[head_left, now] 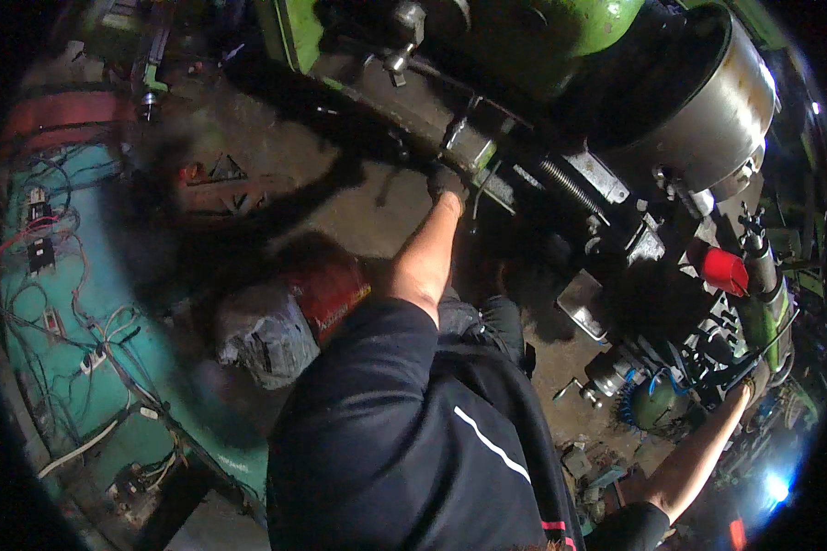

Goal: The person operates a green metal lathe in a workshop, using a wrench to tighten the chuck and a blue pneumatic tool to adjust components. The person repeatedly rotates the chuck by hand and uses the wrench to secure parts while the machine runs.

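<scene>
My left arm reaches forward to the front of a green lathe (570, 37). My left hand (446, 183), in a dark glove, is closed at the carriage, just below a bent metal rod (455, 133). What lies inside its fingers is hidden in shadow. Far to the right, my gloved right hand (758, 382) is closed by a long thin lever (781, 336) beside the green tailstock (770, 321). It appears to grip the lever's lower part. A large hollow steel cylinder (730, 106) sits in the machine, beyond both hands.
A teal panel (138, 303) with loose wires lies at the left. Near my legs are a grey plastic-wrapped bundle (266, 335) and a red bag (331, 294). A red cup-like piece (724, 271), a metal tray (582, 305) and a crank handle (574, 390) are at the right.
</scene>
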Tool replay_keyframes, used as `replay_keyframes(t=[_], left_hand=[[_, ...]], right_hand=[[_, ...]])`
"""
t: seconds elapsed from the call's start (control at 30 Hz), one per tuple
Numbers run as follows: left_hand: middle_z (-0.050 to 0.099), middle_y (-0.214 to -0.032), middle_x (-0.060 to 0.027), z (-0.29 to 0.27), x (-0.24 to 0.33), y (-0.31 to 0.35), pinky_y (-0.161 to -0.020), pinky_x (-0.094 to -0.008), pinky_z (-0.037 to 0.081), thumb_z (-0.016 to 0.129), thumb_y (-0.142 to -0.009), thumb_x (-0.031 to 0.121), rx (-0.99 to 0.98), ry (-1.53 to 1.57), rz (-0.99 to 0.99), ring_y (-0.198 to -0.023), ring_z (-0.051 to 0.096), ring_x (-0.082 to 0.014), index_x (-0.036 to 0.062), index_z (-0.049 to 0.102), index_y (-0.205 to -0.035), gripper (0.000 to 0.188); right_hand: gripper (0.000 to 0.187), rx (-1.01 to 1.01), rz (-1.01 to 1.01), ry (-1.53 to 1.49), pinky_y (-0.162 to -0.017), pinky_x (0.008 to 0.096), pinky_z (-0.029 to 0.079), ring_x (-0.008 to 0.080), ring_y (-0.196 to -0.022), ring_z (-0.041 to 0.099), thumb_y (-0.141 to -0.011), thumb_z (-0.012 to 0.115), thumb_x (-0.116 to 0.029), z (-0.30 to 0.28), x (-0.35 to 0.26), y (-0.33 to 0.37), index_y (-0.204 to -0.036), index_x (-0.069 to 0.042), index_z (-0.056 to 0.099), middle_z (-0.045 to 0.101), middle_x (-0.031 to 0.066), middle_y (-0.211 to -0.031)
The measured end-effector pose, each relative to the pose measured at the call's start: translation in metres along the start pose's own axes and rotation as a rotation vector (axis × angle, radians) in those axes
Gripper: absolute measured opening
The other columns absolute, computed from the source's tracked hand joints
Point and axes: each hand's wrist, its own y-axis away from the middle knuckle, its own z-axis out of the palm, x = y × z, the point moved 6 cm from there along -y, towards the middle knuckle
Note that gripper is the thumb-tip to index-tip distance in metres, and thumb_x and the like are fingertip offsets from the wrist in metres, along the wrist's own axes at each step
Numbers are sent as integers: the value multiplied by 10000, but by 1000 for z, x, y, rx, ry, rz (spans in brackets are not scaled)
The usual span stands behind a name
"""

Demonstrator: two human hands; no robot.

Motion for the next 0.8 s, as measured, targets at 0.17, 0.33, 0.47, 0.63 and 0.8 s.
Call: replay_keyframes(t=[0.17, 0.33, 0.47, 0.63, 0.8], left_hand=[[694, -976, -32, -16, 16, 40, -1054, -599, 464, 462, -1007, 761, -15, -89, -52, -981, 642, -271, 244, 716, -1132, 589], [689, -1026, -40, -34, 25, 37, -1090, -606, 438, 457, -990, 808, 25, -73, -35, -1029, 632, -285, 229, 700, -1174, 654], [691, -1114, -47, -28, 19, 29, -1119, -607, 419, 453, -986, 818, 12, -34, -43, -1103, 628, -296, 222, 682, -1248, 691], [693, -1224, -56, -9, -3, 8, -1156, -608, 396, 448, -980, 831, -2, 54, -35, -1195, 622, -310, 212, 660, -1339, 746], [695, -1333, -64, -16, -8, 2, -1194, -609, 372, 442, -975, 844, -40, 131, -74, -1288, 616, -323, 203, 638, -1431, 811]], right_hand=[[593, 43, -138, 242, -1046, 496, 520, 394, -1297, 659, -1024, 567, -498, 8, 37, -45, -1364, -26, 681, 688, 202, -1423], [630, 52, -211, 113, -1035, 519, 499, 395, -1271, 667, -1004, 568, -531, 7, 47, -59, -1382, -39, 679, 708, 199, -1394], [670, 10, -7, -162, -1013, 542, 493, 405, -1244, 678, -983, 596, -568, -2, 16, -8, -1403, -53, 686, 709, 219, -1390], [633, 4, -103, 121, -975, 523, 514, 402, -1190, 707, -984, 600, -542, -13, 14, -12, -1365, -49, 710, 737, 226, -1326], [600, -8, -184, 258, -970, 520, 521, 417, -1189, 708, -982, 599, -513, -5, 12, -21, -1325, -36, 722, 743, 233, -1300]])
